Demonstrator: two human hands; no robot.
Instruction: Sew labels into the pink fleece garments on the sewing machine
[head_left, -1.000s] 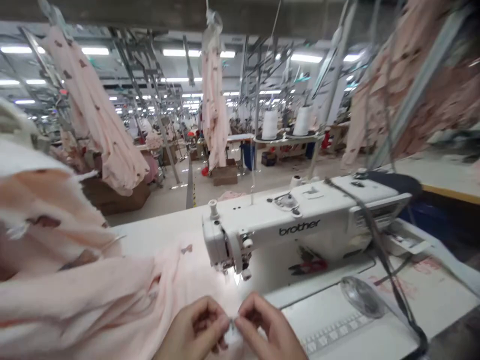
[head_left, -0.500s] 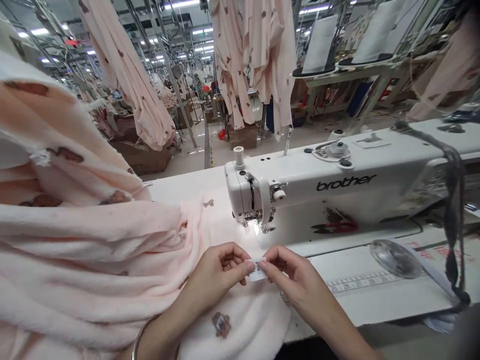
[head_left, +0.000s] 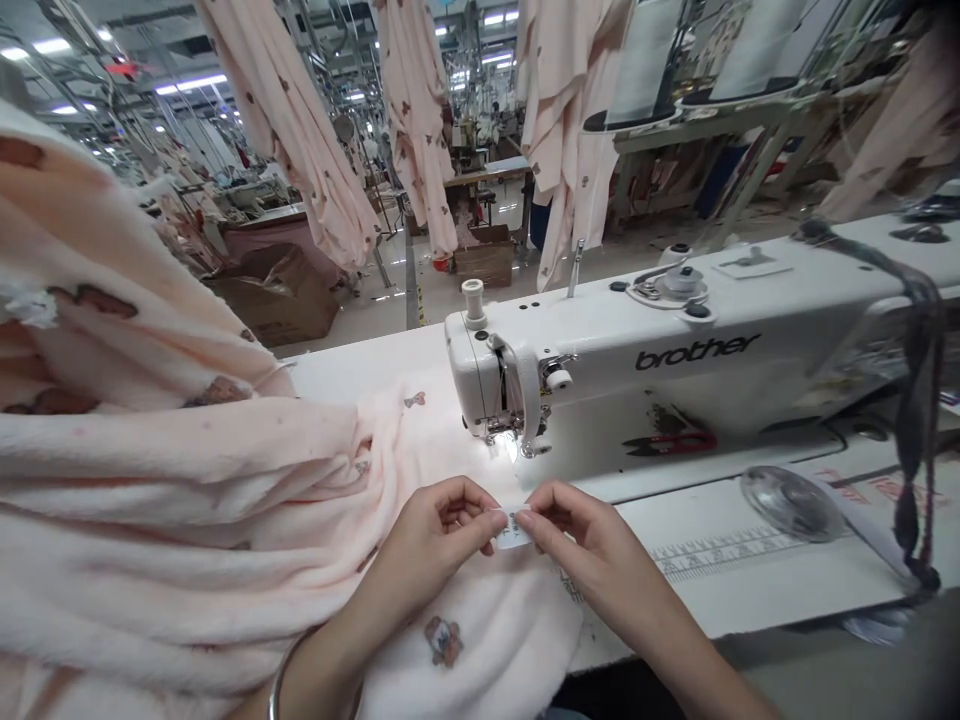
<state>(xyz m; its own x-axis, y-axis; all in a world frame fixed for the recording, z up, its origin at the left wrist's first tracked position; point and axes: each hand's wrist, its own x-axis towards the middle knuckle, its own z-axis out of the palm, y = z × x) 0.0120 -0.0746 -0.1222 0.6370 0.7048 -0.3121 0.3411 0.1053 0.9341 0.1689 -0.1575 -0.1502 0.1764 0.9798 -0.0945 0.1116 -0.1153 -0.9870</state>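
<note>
A small white printed label [head_left: 512, 532] is pinched between both hands, just in front of the sewing machine's needle area. My left hand [head_left: 448, 530] is closed on the label's left side with thumb and forefinger. On its right side, my right hand [head_left: 574, 530] grips it the same way. Beneath the hands lies pale pink plush fabric [head_left: 480, 640] with a printed bear, and its folds spread over the left of the table. The white sewing machine's head [head_left: 487, 375] stands just beyond, its lamp lit over the fabric.
Red-handled thread snips [head_left: 671, 443] lie under the machine arm. To the right are a clear round dish [head_left: 791, 503] and a printed ruler strip [head_left: 720, 553]. Dark fabric strips [head_left: 911, 400] hang over the machine's right end. Pink garments [head_left: 416, 130] hang beyond the table, near a cardboard box [head_left: 274, 290].
The head view has shifted slightly, so the hanging garments and background sit differently. Both hands stay pinched on the label, almost in the same place.
</note>
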